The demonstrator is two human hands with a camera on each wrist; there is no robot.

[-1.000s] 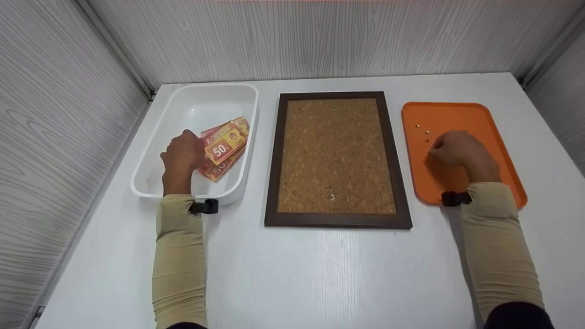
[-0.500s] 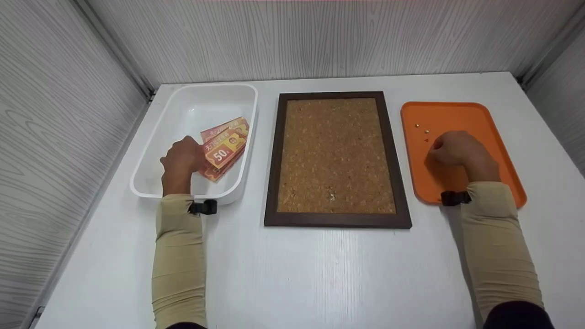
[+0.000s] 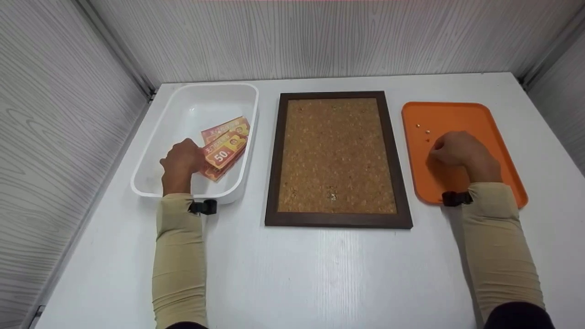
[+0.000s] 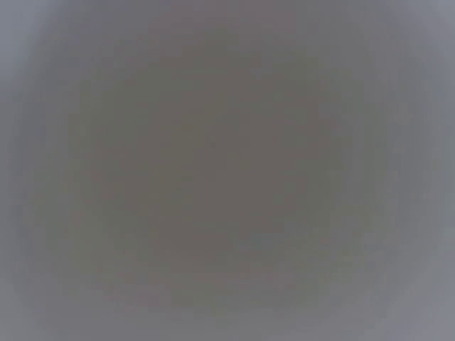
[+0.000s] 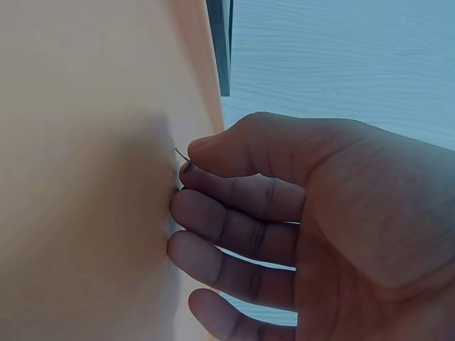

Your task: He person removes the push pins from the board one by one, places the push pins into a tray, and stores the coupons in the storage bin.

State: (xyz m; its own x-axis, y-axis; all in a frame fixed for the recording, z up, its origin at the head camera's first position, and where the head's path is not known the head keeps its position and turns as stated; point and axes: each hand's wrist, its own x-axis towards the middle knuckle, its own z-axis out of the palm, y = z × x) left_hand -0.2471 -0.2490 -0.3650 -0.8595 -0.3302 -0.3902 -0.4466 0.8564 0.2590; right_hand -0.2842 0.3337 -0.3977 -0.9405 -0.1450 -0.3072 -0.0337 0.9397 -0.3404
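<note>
In the head view my left hand point(image 3: 183, 160) is down in the white bin point(image 3: 138, 180), with its fingers curled at the left end of a red and yellow coupon point(image 3: 224, 153) printed "50". More such coupons lie beneath it; my fingertips are hidden. My right hand point(image 3: 464, 153) is low over the orange tray point(image 3: 457, 114). Seen from the right wrist, my thumb and forefinger pinch a small tack point(image 5: 182, 155), its thin point sticking out past the fingertips. The other fingers point(image 5: 206, 213) are bent close to the tray surface. The left wrist view is only a grey blur.
A cork board point(image 3: 338, 155) with a dark brown frame lies between bin and tray. Several small metallic tacks point(image 3: 427, 132) lie on the tray left of my right hand. Grey wood-grain walls point(image 3: 320, 41) enclose the white table point(image 3: 292, 274) at the back and sides.
My left hand has moved slightly toward me, and the top coupon has shifted and turned a little with it, baring more of the coupon behind. The right hand stays in place.
</note>
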